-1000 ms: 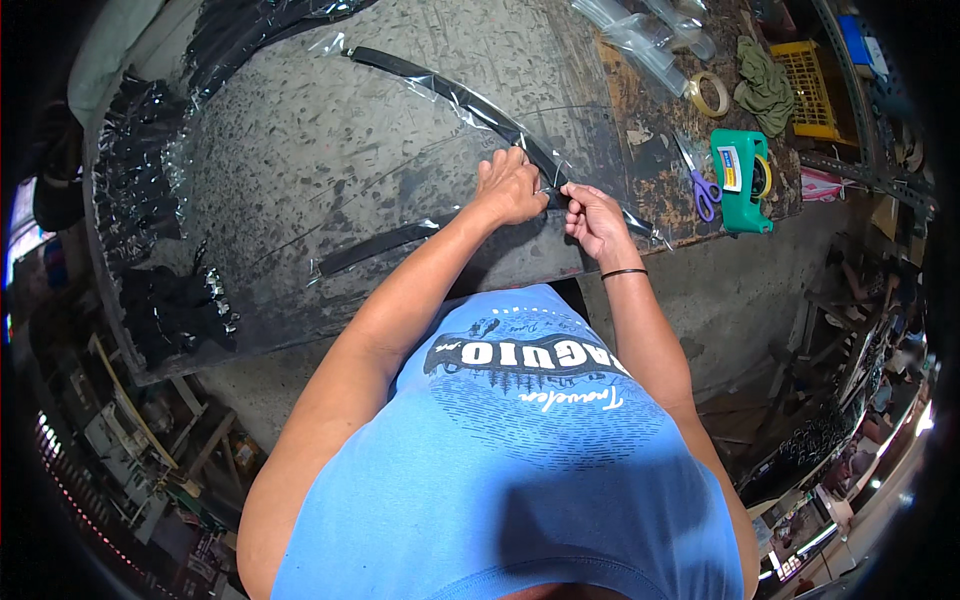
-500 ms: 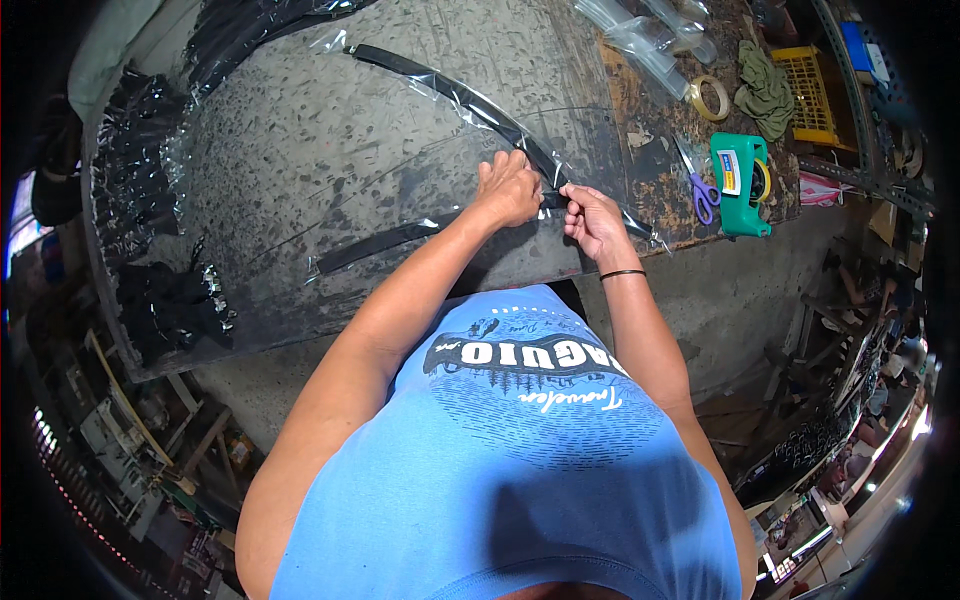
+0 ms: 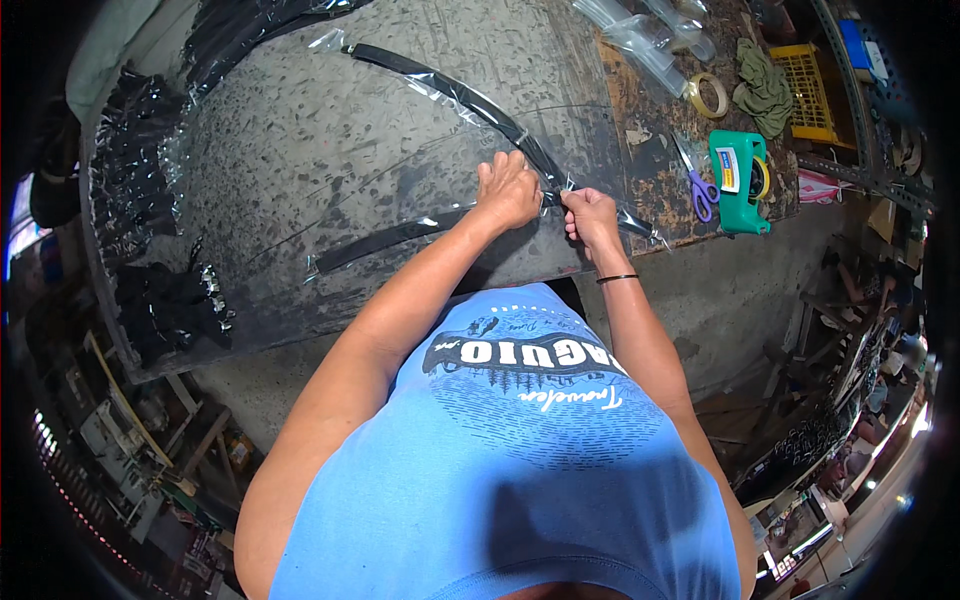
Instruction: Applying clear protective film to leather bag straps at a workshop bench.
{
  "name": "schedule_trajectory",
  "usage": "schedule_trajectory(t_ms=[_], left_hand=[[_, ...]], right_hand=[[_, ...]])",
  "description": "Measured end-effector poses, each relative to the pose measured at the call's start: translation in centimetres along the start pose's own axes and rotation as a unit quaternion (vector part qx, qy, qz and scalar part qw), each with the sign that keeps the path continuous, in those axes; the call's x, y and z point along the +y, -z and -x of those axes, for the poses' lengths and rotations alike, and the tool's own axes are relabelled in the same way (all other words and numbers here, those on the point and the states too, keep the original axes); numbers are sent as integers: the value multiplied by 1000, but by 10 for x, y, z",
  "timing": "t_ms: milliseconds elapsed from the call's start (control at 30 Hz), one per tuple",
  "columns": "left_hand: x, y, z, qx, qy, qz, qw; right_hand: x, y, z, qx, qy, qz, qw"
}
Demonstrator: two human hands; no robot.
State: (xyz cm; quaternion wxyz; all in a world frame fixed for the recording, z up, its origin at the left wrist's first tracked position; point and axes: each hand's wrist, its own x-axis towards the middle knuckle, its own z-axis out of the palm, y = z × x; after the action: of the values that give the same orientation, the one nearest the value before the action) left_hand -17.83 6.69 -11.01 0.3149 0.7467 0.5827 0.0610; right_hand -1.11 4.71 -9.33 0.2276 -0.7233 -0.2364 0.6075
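A long black strip in a clear plastic sleeve [image 3: 455, 92] runs slantwise across the table toward my hands. My right hand [image 3: 590, 215] pinches its near end between thumb and fingers. Close beside it, my left hand [image 3: 510, 190] has its fingers curled down onto the strip near that end, and its fingertips are partly hidden. A second sleeved black strip [image 3: 385, 241] lies nearer to me, passing beneath my hands. Its right end [image 3: 637, 224] shows past my right hand.
Purple-handled scissors [image 3: 702, 190] and a green tape dispenser [image 3: 738, 185] sit to the right. Behind them are a tape roll [image 3: 708, 97], a green cloth [image 3: 763, 90], clear plastic sleeves [image 3: 645, 50] and a yellow crate [image 3: 808, 95]. Wrapped black strips are heaped along the left side [image 3: 135, 170].
My right hand has shifted slightly left, toward my left hand, with the strip's end in its pinch. The left hand has hardly moved.
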Motion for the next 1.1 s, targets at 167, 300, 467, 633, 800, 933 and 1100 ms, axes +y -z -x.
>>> schedule_trajectory(t_ms=[167,300,467,633,800,933,1100], left_hand=[[-4,2,11,136,-102,20,985],[-4,1,9,211,-246,16,946],[-2,-1,-7,146,-318,-39,936],[-3,0,-7,76,-316,-38,945],[-2,1,-6,84,-318,-31,944],[-1,2,-6,82,-306,-15,948],[2,3,-8,82,-306,-15,948]], right_hand=[[8,4,-6,48,44,69,996],[21,6,-17,58,69,86,992],[30,7,-25,87,109,154,978],[30,16,-3,89,131,169,973],[48,35,40,155,437,423,778],[55,33,43,152,463,487,725],[54,27,42,162,448,513,714]])
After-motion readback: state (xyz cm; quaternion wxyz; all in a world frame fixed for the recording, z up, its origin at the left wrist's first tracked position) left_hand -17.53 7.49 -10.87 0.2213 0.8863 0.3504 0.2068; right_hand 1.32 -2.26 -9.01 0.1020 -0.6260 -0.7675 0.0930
